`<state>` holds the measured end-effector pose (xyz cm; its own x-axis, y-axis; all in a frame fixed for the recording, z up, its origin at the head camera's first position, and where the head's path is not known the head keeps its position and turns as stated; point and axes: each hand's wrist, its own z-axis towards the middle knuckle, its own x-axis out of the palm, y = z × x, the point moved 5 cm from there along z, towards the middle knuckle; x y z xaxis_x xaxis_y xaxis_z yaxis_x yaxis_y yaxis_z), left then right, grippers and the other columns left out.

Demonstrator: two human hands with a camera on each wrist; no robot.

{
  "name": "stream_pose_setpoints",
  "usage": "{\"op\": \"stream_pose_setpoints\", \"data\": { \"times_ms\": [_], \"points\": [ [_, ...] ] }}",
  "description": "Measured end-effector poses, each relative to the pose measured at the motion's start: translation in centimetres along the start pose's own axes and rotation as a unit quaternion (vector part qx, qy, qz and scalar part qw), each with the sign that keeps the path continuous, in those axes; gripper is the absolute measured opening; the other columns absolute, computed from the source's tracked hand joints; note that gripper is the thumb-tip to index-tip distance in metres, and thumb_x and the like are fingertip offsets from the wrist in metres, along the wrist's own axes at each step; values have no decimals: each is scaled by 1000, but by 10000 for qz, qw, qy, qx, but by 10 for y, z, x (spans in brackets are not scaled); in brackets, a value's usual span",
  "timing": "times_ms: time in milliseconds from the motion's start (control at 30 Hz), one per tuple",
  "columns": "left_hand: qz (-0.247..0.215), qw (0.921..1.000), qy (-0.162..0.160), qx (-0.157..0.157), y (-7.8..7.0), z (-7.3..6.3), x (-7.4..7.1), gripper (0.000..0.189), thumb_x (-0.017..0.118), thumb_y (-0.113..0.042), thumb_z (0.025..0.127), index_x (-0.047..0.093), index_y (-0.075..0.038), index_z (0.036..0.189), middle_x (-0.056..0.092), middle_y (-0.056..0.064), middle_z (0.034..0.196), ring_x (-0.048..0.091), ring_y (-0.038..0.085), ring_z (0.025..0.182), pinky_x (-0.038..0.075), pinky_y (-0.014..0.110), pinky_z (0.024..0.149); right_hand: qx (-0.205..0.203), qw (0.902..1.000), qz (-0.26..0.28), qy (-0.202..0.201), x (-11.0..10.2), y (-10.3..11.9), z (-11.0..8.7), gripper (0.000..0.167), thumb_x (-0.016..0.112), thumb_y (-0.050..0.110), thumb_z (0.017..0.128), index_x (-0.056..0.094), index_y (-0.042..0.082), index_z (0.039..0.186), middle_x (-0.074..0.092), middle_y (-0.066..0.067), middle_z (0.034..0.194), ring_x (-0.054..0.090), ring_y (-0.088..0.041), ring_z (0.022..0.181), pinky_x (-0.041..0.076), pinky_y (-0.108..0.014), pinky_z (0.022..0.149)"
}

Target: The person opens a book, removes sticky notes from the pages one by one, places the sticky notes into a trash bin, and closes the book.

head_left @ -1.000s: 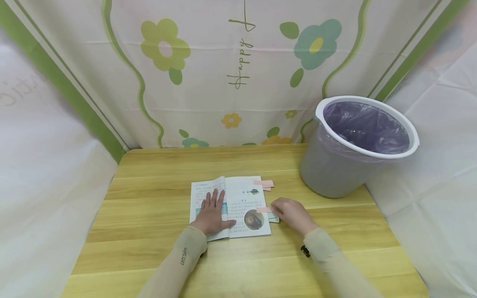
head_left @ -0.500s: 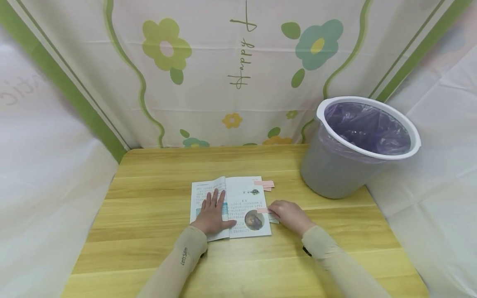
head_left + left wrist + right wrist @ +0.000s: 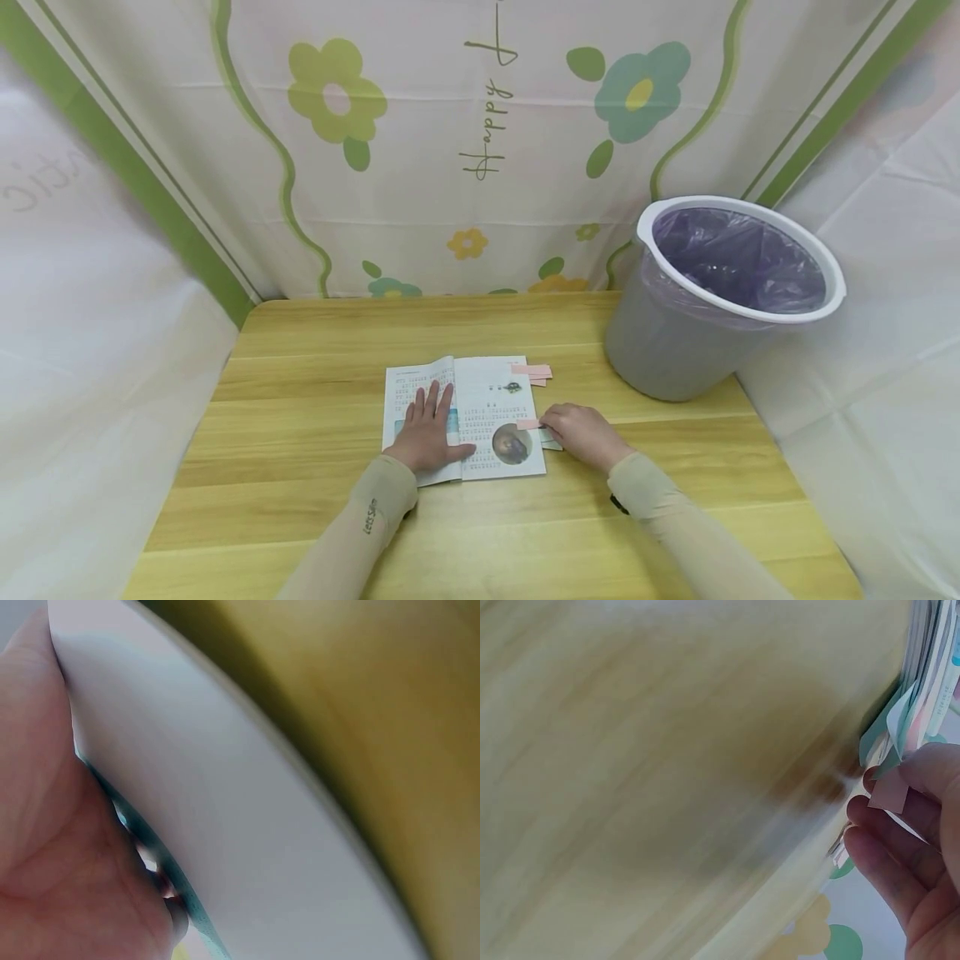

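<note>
Slightly leftward of its place a second ago, the right hand (image 3: 587, 436) pinches a pink tab (image 3: 527, 424) at the right edge of an open book (image 3: 480, 385), its forearm angling in from the near right. The left hand (image 3: 423, 437), unmoved since then, lies flat with fingers spread on the left page (image 3: 403, 390). Just nearer than the pinch, green tabs (image 3: 552, 444) stick out; farther along are more pink strips (image 3: 538, 374). The book lies mid-bench (image 3: 300, 400); a grey bin (image 3: 667, 350) stands far right.

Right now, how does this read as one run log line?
left hand: spread on open book | right hand: pinching pink tab at book's edge | grey bin: back right on table
</note>
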<state>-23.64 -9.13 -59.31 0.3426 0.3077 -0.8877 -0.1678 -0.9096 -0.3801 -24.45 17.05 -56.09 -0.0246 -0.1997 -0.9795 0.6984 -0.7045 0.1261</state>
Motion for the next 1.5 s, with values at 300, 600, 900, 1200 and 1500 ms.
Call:
{"op": "stream_pose_setpoints", "data": {
  "times_ms": [300, 600, 900, 1200, 1500],
  "points": [
    [44, 10000, -15, -24, -1, -1, -1, 114, 59, -70, 85, -5, -13, 160, -10, 15, 164, -9, 39, 148, 2, 52, 119, 67, 9998, 169, -26, -3, -1, 2, 11, 72, 8, 90, 77, 10, 100, 73, -1, 96, 70, -16, 88, 58, -32, 76],
    [25, 10000, -13, 67, -2, -2, -2, 114, 59, -70, 86, -4, -10, 159, -10, 18, 164, -9, 41, 148, 4, 54, 119, 103, 9993, 343, -69, -8, -4, 5, 12, 73, 9, 89, 78, 9, 101, 73, -1, 94, 70, -17, 85, 58, -33, 73],
    [25, 10000, -32, 31, 0, 0, 0, 115, 60, -70, 85, -3, -11, 160, -9, 17, 164, -8, 41, 148, 5, 54, 119, 237, 9985, 497, 52, -10, -7, 6, 13, 70, 12, 92, 78, 11, 103, 73, 1, 94, 70, -15, 86, 58, -33, 76],
    [62, 10000, -66, 30, 0, 0, 1, 115, 60, -70, 84, -4, -11, 159, -9, 18, 164, -8, 41, 148, 6, 55, 119, 208, 9978, 621, 18, -13, -7, 8, 13, 71, 12, 92, 78, 10, 102, 73, 1, 93, 70, -15, 86, 58, -33, 76],
    [85, 9999, 17, -76, -3, -3, -3, 116, 61, -71, 84, -4, -13, 160, -10, 16, 164, -8, 40, 148, 5, 53, 119, 260, 9970, 726, -49, -16, -7, 9, 12, 71, 14, 92, 78, 10, 101, 73, 1, 92, 70, -15, 85, 57, -35, 77]
  ]
}}
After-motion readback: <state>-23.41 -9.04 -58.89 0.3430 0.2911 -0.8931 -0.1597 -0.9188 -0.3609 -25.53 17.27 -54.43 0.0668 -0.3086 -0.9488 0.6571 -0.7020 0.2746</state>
